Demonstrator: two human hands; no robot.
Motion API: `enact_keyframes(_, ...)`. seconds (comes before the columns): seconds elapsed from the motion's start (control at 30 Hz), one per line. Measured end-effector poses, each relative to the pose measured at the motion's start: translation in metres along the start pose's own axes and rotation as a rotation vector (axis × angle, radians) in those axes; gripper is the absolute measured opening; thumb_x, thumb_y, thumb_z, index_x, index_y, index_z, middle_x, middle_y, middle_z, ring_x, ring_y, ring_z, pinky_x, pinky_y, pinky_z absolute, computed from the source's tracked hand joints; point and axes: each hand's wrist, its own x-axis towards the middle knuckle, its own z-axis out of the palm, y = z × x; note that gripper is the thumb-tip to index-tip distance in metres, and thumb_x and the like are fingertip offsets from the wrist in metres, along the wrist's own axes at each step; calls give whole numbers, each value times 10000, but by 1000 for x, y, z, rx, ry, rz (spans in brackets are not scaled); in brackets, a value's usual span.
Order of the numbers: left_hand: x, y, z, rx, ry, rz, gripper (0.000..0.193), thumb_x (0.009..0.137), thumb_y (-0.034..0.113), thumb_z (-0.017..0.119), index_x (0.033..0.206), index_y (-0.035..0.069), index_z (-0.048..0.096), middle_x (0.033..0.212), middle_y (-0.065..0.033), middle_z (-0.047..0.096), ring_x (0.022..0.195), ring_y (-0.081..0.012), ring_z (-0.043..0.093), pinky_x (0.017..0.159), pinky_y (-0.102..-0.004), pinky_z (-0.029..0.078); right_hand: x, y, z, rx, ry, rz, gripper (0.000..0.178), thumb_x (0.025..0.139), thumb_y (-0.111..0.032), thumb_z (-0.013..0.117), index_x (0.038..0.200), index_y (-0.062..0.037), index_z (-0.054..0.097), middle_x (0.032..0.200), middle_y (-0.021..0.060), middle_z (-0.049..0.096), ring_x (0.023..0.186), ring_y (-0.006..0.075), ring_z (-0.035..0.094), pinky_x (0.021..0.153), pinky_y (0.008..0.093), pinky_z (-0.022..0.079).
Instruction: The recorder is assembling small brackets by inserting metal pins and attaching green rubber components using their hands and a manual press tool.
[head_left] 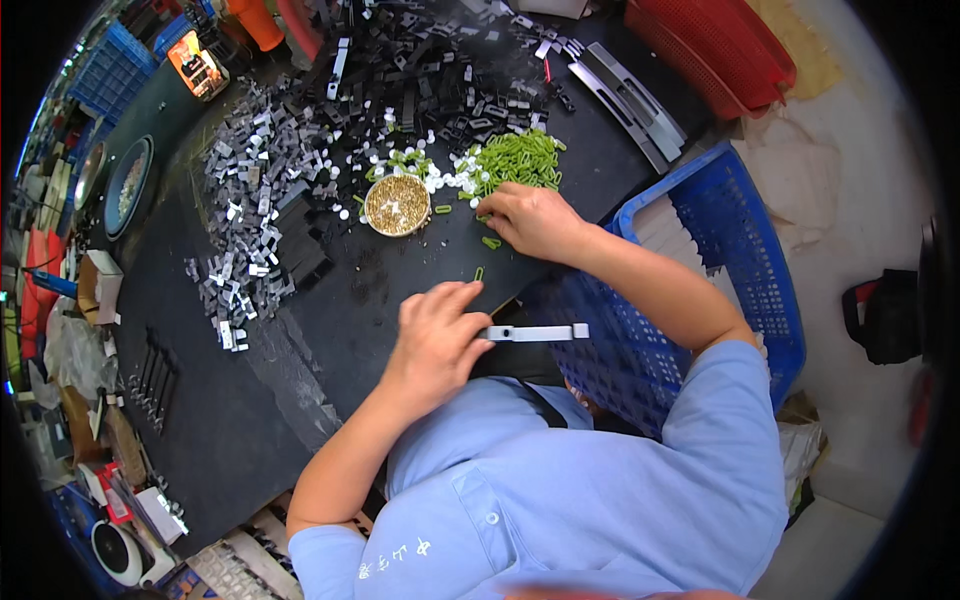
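Note:
My left hand point(432, 345) is closed on the end of a slim silver-grey metal bar point(540, 333), which points to the right over the table's near edge. Just beyond that hand's index fingertip is a small green oval ring point(479, 273). Farther off, my right hand point(535, 222) is bent with its fingertips together beside a heap of green oval rings point(520, 160). What those fingertips hold, if anything, is too small to make out. Small white round pieces point(465, 178) lie along the heap's left side. A round tub of tiny brass-coloured parts point(398, 206) stands left of my right hand.
Grey metal clips point(250, 190) and black parts point(440, 85) cover much of the black table point(230, 400). A blue crate point(775, 270) stands right, under my right forearm. Long metal strips point(630, 105) and red baskets point(710, 50) are far right; a lit phone point(197, 66) is far left.

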Motion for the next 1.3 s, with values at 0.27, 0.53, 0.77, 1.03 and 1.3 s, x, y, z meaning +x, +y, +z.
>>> enact_keyframes(0.27, 10, -8, 11, 129, -191, -13, 183, 807, 146, 626, 940, 49, 546, 1262, -174, 493, 1216, -297, 432, 968, -461, 272, 36, 19, -26, -147, 135, -6, 169, 777, -125, 584, 922, -82, 659, 838, 102, 635, 743, 289, 637, 664, 393, 524)
enact_keyframes(0.53, -8, -23, 4, -35, -159, -1, 171, 810, 115, 620, 939, 46, 533, 1222, -145, 524, 1221, -300, 443, 991, -467, 270, 98, 50, -25, -377, -8, 23, 145, 739, -108, 597, 879, -92, 633, 907, 66, 616, 916, 262, 596, 785, 383, 490)
enact_keyframes(0.77, -13, -15, 3, -13, -68, 50, 198, 776, 86, 637, 936, 46, 529, 1196, -138, 546, 1242, -311, 428, 1012, -477, 250, 88, 56, -17, -314, 93, -128, 173, 735, -98, 582, 904, -92, 617, 854, 82, 587, 881, 274, 598, 744, 381, 491)
enact_keyframes(1.03, -73, -4, -27, -318, 200, -345, 184, 792, 24, 613, 971, -9, 587, 1085, -144, 621, 1031, -255, 601, 875, -375, 459, 9, -41, -32, 433, -273, 121, 117, 758, -122, 645, 851, -52, 658, 783, 90, 589, 748, 220, 620, 678, 338, 490)
enact_keyframes(1.3, -105, -16, -29, -1143, 527, -747, 184, 907, 69, 549, 1059, -34, 553, 906, -166, 656, 729, -196, 663, 568, -245, 528, -18, -50, -8, 83, -157, -313, 156, 723, -99, 667, 875, -109, 634, 803, 12, 580, 805, 211, 556, 723, 335, 451)
